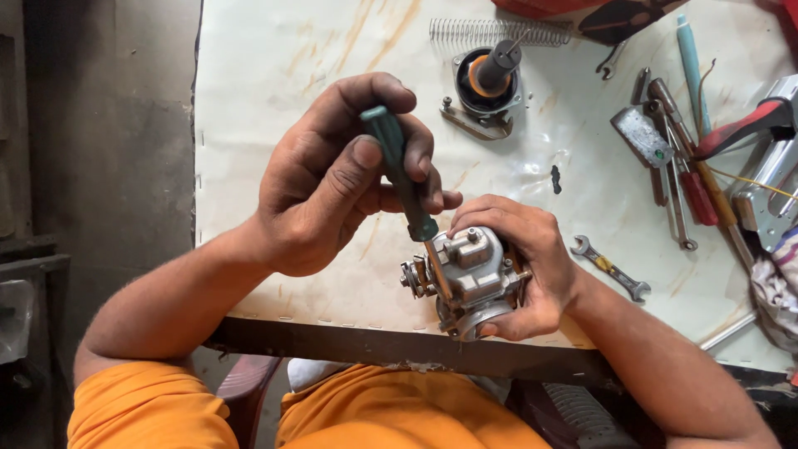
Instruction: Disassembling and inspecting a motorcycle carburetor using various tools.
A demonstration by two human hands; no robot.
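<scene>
My left hand (332,179) grips a screwdriver with a dark green handle (401,170); its shaft runs down into a small grey metal carburetor (467,278). My right hand (524,262) wraps around the carburetor's right side and holds it just above the near edge of the table (274,75). The screwdriver's tip is hidden against the carburetor body.
On the stained white tabletop lie a coil spring (499,33), a round black part with an orange ring (489,79), a small spanner (611,268), several screwdrivers and tools (677,158) at the right, red-handled pliers (744,125) and a rag (777,287). Orange-clad knees sit below the table edge.
</scene>
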